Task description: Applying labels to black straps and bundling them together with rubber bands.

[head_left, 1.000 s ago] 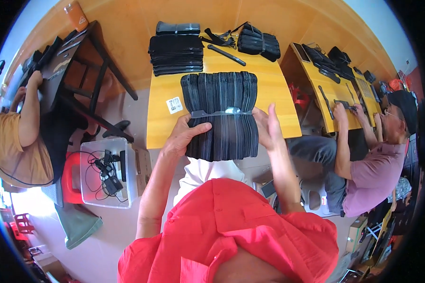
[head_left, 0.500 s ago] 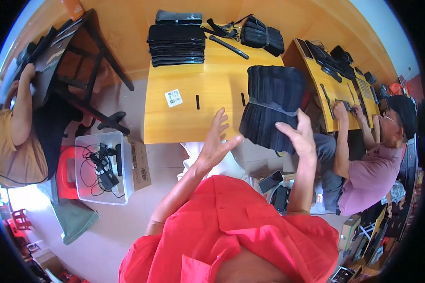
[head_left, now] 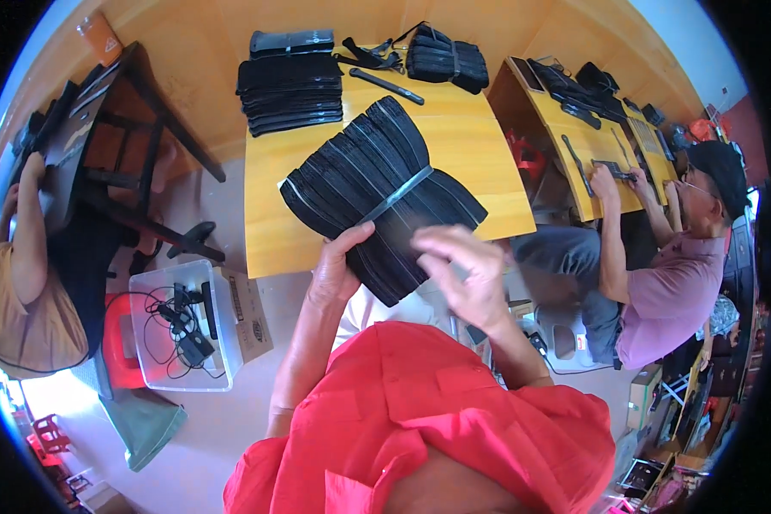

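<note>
A thick bundle of flat black fabric pieces (head_left: pixel 351 180), cinched at its middle by a pale grey band (head_left: pixel 403 190), is tilted in front of me over the table's near edge. My left hand (head_left: pixel 337 267) grips its lower left edge, thumb on top and the other fingers hidden beneath. Just right of the bundle, my right hand (head_left: pixel 467 278) is partly smeared by motion. Its thumb and fingers are apart, with nothing seen between them; whether the fingertips touch the fabric I cannot tell.
On the yellow table (head_left: pixel 274 244) stand a stack of black fabric pieces (head_left: pixel 289 94), another banded bundle (head_left: pixel 447 60) and a black strap (head_left: pixel 387 86). A clear bin of cables (head_left: pixel 223 377) sits on the floor at left. People work at both sides; the right one (head_left: pixel 672 274) sits close.
The bundle has moved left from my right hand to my left and turned, its band now slanting the other way. My left hand has closed on it; my right hand has let go.
</note>
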